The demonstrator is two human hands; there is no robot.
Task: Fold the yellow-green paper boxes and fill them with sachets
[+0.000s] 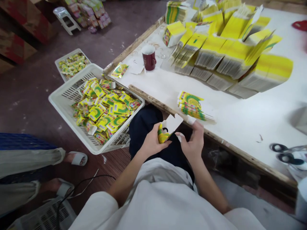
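Note:
My left hand (153, 140) grips a small yellow and green carton (163, 137) over my lap. Its white flaps stand up at the top, so the carton's end is unfolded. Just to the right of it, my right hand (193, 140) has thumb and forefinger apart, with white coverings on the fingertips and nothing between them. A short stack of flat yellow and green cartons (192, 105) lies on the table's near edge, beyond my right hand. To the left, a white plastic basket (69, 119) holds many small yellow cartons (115, 108).
Bundles of yellow cartons (216, 48) fill the back of the white table (251, 121). A maroon mug (149, 59) stands near its left edge; scissors (285, 155) lie at right. A person's feet (78, 158) and a cable (79, 185) are on the left floor.

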